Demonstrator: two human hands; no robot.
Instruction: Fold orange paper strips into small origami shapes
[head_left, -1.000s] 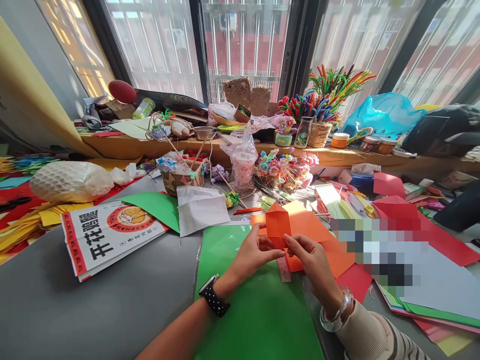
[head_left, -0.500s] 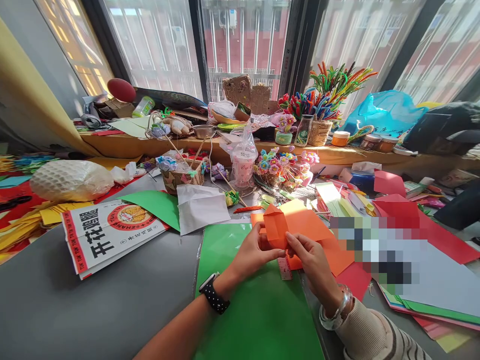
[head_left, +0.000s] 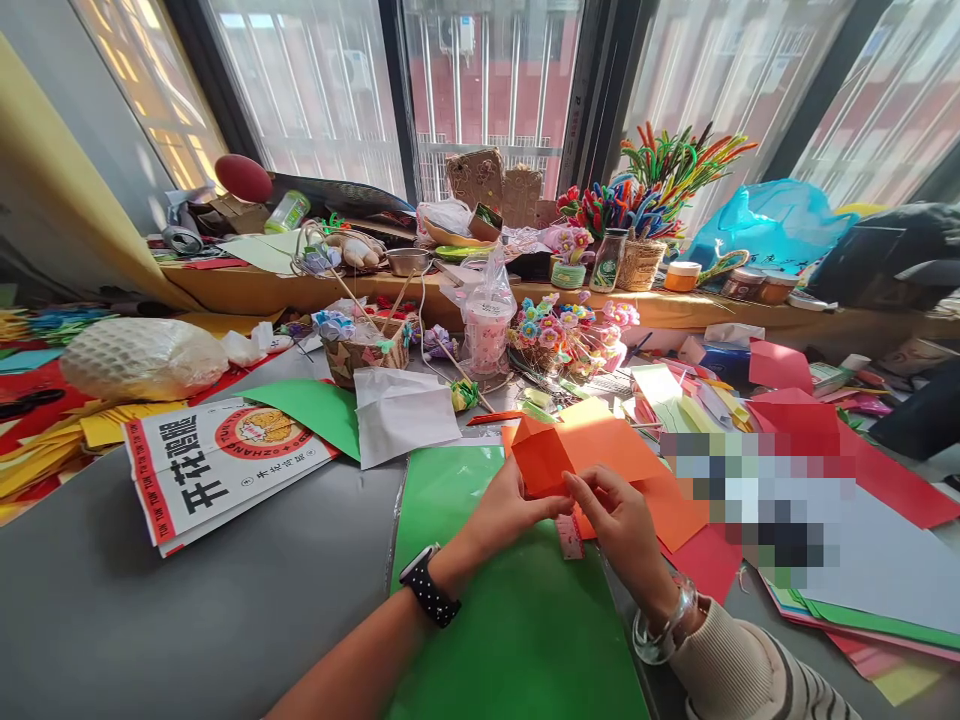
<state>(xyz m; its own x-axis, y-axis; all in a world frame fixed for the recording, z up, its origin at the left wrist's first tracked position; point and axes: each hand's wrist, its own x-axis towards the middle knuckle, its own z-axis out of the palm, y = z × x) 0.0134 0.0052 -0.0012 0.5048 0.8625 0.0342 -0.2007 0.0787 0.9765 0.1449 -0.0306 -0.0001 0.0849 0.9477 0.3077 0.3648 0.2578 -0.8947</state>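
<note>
Both hands pinch a folded piece of orange paper [head_left: 546,458] held just above the table. My left hand [head_left: 504,510], with a black dotted watch on its wrist, grips the piece's lower left edge. My right hand [head_left: 619,520], wearing a clear bangle, grips its lower right edge. Behind the folded piece lies a larger orange sheet [head_left: 637,470]. A green sheet [head_left: 510,620] is spread under my hands. A small pink ruler [head_left: 570,537] lies between my hands on the green sheet.
A printed white-and-red bag [head_left: 217,460] lies at left, a white paper [head_left: 401,412] and a green sheet [head_left: 315,410] beyond it. Red and coloured sheets [head_left: 847,450] pile up at right. Baskets of paper flowers [head_left: 570,335], a plastic cup [head_left: 486,335] and clutter line the windowsill.
The folded orange piece has tilted and dropped lower between my hands, its top flap leaning to the left. Both hands stay in about the same place.
</note>
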